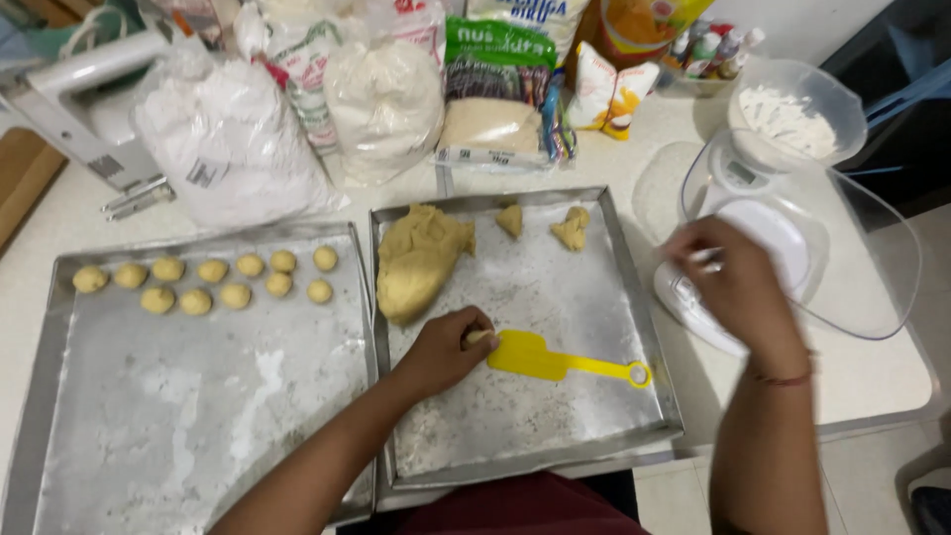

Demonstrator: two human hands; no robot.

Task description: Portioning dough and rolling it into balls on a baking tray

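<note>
My left hand rests on the right metal tray, fingers closed on a small piece of dough, just beside a yellow plastic scraper. A large dough lump lies above it, with two small bits at the tray's far edge. My right hand is blurred over the white kitchen scale, fingers bent; what it holds is unclear. The left tray carries several small dough balls in two rows.
Bags of flour and powder line the back of the counter, with small bottles at the right. A clear bowl with white powder stands behind the scale, and a large clear bowl sits at the right.
</note>
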